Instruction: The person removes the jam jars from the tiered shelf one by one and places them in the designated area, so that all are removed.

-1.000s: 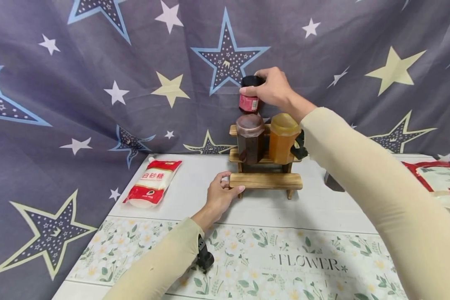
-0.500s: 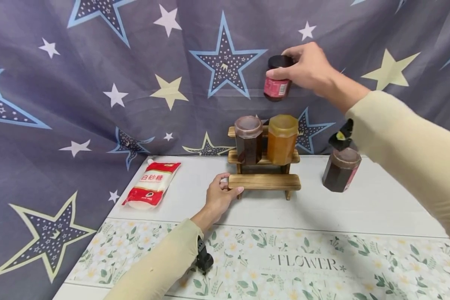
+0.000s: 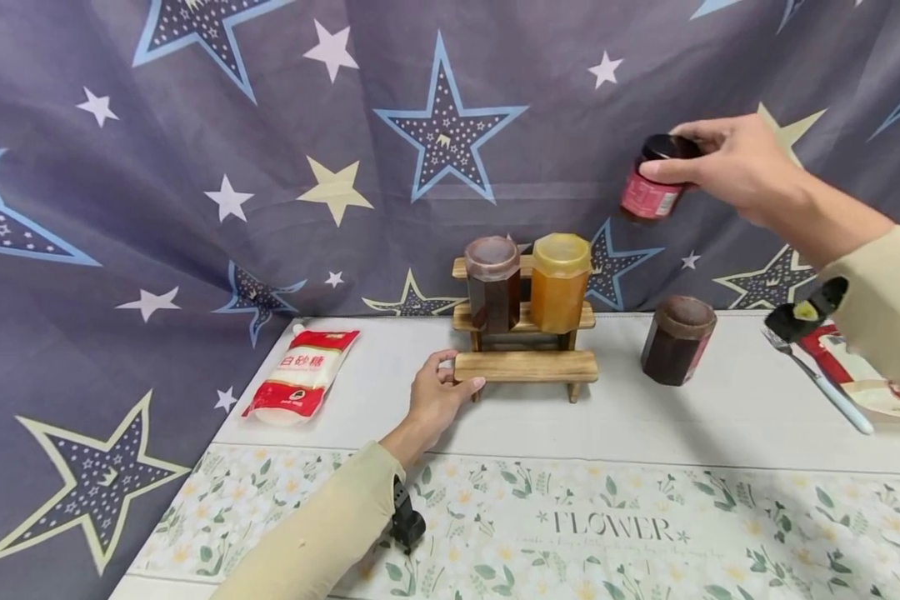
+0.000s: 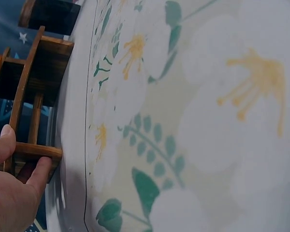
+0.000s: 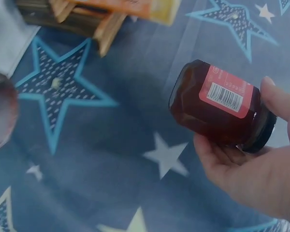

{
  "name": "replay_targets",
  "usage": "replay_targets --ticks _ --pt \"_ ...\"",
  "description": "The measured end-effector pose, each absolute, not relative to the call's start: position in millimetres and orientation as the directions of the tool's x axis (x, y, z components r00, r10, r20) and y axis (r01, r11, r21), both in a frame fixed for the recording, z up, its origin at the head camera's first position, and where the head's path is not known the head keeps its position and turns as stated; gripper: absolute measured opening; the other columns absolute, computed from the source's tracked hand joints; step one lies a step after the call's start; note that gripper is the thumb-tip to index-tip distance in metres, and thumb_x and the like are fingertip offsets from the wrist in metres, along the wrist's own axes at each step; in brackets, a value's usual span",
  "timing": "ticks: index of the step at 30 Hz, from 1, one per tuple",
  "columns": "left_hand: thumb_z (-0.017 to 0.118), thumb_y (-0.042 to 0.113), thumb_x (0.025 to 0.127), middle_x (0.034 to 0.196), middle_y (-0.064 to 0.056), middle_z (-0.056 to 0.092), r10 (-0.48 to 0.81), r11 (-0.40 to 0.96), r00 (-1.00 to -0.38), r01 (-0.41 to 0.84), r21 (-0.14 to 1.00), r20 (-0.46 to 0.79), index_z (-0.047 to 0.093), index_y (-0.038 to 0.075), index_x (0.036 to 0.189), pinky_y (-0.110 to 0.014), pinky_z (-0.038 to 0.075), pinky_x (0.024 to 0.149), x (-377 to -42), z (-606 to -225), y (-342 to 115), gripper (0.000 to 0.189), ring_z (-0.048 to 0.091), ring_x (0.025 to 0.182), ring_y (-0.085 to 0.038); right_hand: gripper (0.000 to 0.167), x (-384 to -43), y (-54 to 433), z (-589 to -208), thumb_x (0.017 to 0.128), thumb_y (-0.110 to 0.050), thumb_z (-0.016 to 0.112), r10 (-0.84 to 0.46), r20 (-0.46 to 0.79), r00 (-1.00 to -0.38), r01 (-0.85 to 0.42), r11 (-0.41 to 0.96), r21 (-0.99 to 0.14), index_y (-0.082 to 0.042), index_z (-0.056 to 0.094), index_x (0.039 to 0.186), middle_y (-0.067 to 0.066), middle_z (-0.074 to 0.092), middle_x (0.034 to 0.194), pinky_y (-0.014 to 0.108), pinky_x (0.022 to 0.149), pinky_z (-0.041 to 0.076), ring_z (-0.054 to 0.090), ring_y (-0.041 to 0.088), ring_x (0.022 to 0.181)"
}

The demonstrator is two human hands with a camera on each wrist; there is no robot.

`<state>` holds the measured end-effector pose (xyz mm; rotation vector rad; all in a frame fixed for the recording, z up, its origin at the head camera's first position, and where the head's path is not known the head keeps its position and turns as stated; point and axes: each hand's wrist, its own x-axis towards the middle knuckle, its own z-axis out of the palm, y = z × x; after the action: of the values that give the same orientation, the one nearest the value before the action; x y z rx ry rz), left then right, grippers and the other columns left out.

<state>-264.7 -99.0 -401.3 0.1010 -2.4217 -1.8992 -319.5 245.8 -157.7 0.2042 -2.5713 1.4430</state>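
Note:
My right hand (image 3: 750, 167) grips a small glass jar (image 3: 648, 193) by its black lid, up in front of the star curtain. In the right wrist view the dark red jar (image 5: 188, 101) lies sideways, its pink label and barcode showing. With thumb and fingers, my left hand (image 3: 435, 396) holds the left end of the bottom step of a wooden tiered rack (image 3: 525, 367). On a higher step of the rack stand a dark brown jar (image 3: 495, 296) and an amber jar (image 3: 558, 292), side by side. Another dark jar (image 3: 675, 346) stands on the table, below the held one.
A red and white sugar bag (image 3: 300, 375) lies at the table's left. On the right, a fork (image 3: 825, 387) with a pale handle lies beside a red and white bag (image 3: 877, 383), partly hidden by my right sleeve. The curtain (image 3: 270, 100) hangs behind the table.
My right hand has carried the small jar from above the rack to the right, over the dark jar on the table. My left hand has stayed on the rack.

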Motion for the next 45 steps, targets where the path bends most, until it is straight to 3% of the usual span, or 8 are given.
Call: replay_targets --ticks 6,9,16,25,30,34,39,45 --pt "0.078 0.011 0.081 0.100 -0.012 0.069 -0.086 0.253 -0.996 -0.009 0.967 0.013 0.047 0.007 0.136 -0.025 0.052 0.069 -266 -403 -98 0.064 0.064 0.085 -0.016 0.074 -312 288 -181 0.081 -0.031 0.078 0.010 0.150 -0.989 -0.127 0.482 -0.867 -0.006 0.044 0.143 -0.013 0.060 0.102 0.010 0.068 0.047 0.055 0.003 0.094" --pt "0.079 0.011 0.080 0.100 -0.012 0.069 -0.088 0.254 -0.996 -0.014 0.967 0.008 0.047 0.007 0.136 -0.025 0.052 0.069 -266 -403 -98 0.064 0.064 0.085 -0.016 0.076 -310 303 -192 0.080 -0.039 0.077 0.062 0.125 -0.990 -0.071 0.547 -0.834 -0.010 0.046 0.143 -0.017 0.059 0.096 0.021 0.053 0.044 0.055 0.004 0.085" --pt "0.079 0.011 0.080 0.100 -0.012 0.069 -0.095 0.257 -0.995 -0.015 0.966 0.009 0.047 0.007 0.136 -0.025 0.052 0.069 -267 -404 -98 0.064 0.064 0.085 -0.017 0.091 -307 329 -216 0.080 -0.051 0.072 0.135 0.131 -0.982 -0.006 0.677 -0.736 -0.006 0.034 0.149 0.014 0.049 0.135 0.012 0.063 0.039 0.050 0.016 0.102" --pt "0.080 0.013 0.080 0.098 -0.010 0.069 -0.096 0.280 -0.995 -0.015 0.960 0.013 0.048 0.007 0.135 -0.024 0.050 0.067 -267 -403 -99 0.064 0.063 0.084 -0.016 0.089 -299 358 -247 0.082 -0.054 0.068 0.205 0.152 -0.967 0.035 0.696 -0.717 0.000 0.037 0.145 0.009 0.055 0.109 0.018 0.068 0.047 0.050 0.001 0.076" --pt "0.079 0.012 0.080 0.098 -0.011 0.069 -0.093 0.281 -0.996 -0.010 0.960 0.017 0.048 0.007 0.135 -0.024 0.050 0.067 -267 -404 -101 0.064 0.063 0.084 -0.016 0.095 -292 366 -268 0.082 -0.059 0.063 0.245 0.117 -0.962 0.094 0.705 -0.703 -0.002 0.028 0.150 0.027 0.051 0.129 0.028 0.074 0.051 0.054 0.028 0.099" --pt "0.079 0.012 0.080 0.099 -0.011 0.069 -0.085 0.274 -0.996 -0.009 0.962 0.015 0.047 0.007 0.136 -0.024 0.051 0.068 -267 -404 -101 0.064 0.063 0.085 -0.017 0.096 -287 369 -286 0.081 -0.061 0.065 0.243 0.132 -0.961 0.098 0.744 -0.661 0.001 0.033 0.147 0.036 0.047 0.130 0.018 0.054 0.041 0.055 0.027 0.090" --pt "0.079 0.012 0.080 0.099 -0.012 0.068 -0.087 0.262 -0.996 -0.009 0.965 0.014 0.048 0.007 0.135 -0.025 0.051 0.068 -267 -404 -102 0.064 0.063 0.084 -0.017 0.089 -282 364 -309 0.081 -0.059 0.067 0.244 0.175 -0.954 0.085 0.779 -0.621 0.004 0.044 0.139 0.034 0.051 0.125 0.023 0.059 0.038 0.052 0.035 0.097" --pt "0.078 0.011 0.081 0.100 -0.013 0.068 -0.072 0.251 -0.997 -0.006 0.968 0.012 0.047 0.005 0.136 -0.025 0.051 0.068 -265 -402 -102 0.064 0.063 0.083 -0.017 0.090 -279 361 -330 0.084 -0.054 0.067 0.236 0.165 -0.958 0.079 0.767 -0.636 0.006 0.036 0.144 0.038 0.044 0.132 0.016 0.059 0.035 0.047 0.049 0.115"
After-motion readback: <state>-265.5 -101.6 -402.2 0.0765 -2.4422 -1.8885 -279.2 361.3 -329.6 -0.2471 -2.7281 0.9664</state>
